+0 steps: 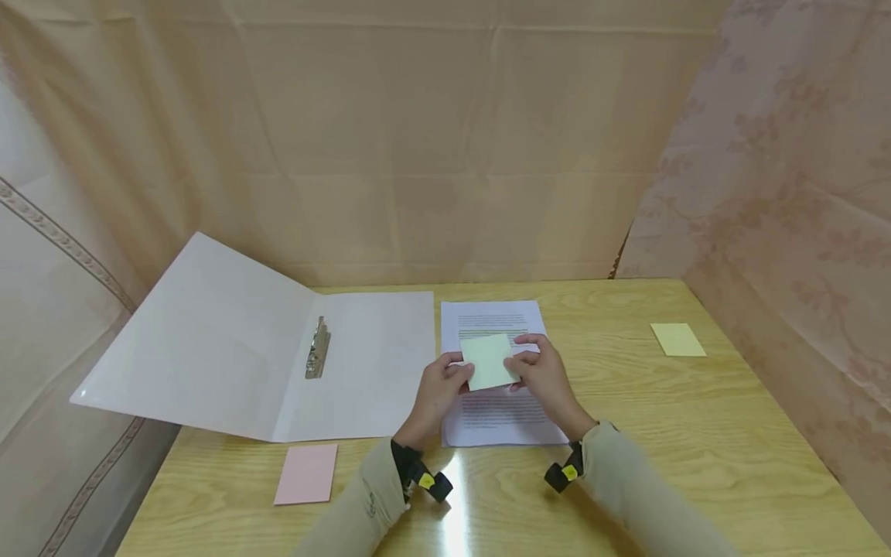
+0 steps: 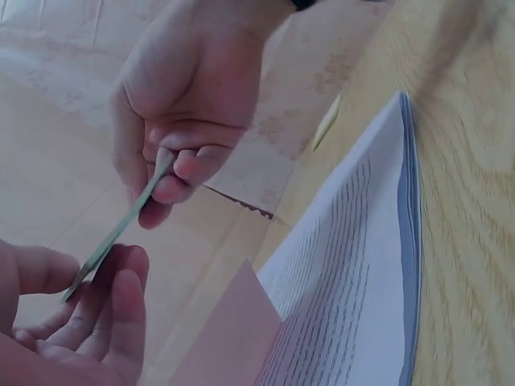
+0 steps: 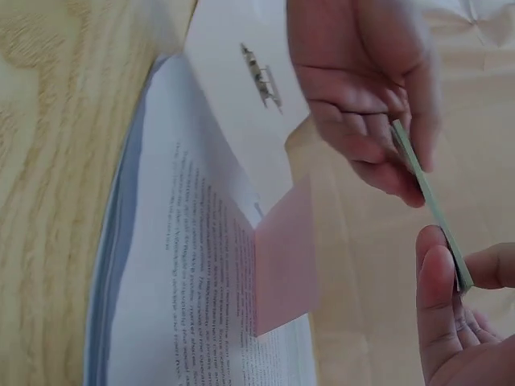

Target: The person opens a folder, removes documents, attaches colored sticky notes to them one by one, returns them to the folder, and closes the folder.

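Square pale-green paper pad (image 1: 487, 360), pinched by left hand (image 1: 437, 389) and right hand (image 1: 550, 381); lowered carelessly, it could crumple the raised pink paper note (image 3: 286, 257) beneath.

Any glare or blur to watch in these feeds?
Head: bright glare streaks the wooden table in front of the printed sheets, none on the held green sticky-note pad; left wrist: the sheets' text is too soft to read; right wrist: text soft, only partly legible.

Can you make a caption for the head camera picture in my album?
Left hand and right hand hold a green pad over printed pages beside an open folder.
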`<state>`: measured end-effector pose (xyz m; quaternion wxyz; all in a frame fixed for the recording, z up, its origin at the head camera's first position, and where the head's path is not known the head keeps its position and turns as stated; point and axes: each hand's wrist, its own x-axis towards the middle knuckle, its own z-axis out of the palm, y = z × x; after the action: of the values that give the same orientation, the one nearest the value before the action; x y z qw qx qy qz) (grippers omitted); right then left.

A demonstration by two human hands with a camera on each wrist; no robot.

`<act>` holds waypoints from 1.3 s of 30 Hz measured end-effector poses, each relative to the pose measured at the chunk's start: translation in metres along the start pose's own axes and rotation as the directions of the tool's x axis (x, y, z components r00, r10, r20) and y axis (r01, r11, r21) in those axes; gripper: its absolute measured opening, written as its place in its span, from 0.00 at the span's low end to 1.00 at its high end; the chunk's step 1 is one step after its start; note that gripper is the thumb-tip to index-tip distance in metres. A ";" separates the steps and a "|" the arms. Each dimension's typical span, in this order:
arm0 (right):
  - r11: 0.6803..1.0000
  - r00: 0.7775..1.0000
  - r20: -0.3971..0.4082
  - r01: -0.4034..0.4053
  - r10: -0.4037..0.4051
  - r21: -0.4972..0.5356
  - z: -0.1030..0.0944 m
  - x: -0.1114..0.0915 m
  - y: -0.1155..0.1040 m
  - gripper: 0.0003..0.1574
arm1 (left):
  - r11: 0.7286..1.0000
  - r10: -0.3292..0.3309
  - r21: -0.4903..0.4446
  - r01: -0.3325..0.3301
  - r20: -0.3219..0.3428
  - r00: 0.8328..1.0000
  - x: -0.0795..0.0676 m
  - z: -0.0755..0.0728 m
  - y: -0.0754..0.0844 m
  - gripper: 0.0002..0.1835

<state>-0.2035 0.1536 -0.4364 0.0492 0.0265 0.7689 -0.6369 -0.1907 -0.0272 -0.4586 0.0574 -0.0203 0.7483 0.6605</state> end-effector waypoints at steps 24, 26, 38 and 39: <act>0.591 0.840 0.260 0.525 -0.477 -0.613 0.017 -0.013 0.012 0.31 | 0.983 -0.015 -0.180 0.024 0.052 0.999 -0.004 -0.001 -0.008 0.20; 0.580 0.838 0.290 0.533 -0.462 -0.616 0.018 -0.015 0.012 0.32 | 0.986 -0.012 -0.163 0.020 0.052 0.999 -0.004 -0.001 -0.009 0.20; 0.628 0.861 0.281 0.503 -0.424 -0.593 0.019 -0.018 0.011 0.29 | 0.990 -0.036 -0.137 0.041 0.040 0.999 -0.002 -0.002 -0.012 0.20; 0.634 0.863 0.279 0.501 -0.422 -0.590 0.018 -0.018 0.011 0.28 | 0.990 -0.036 -0.134 0.041 0.039 0.999 -0.002 -0.002 -0.013 0.20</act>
<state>-0.1835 0.1380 -0.4491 -0.0651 -0.2262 0.9160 -0.3247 -0.1874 -0.0308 -0.4705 0.0821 -0.0265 0.7005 0.7084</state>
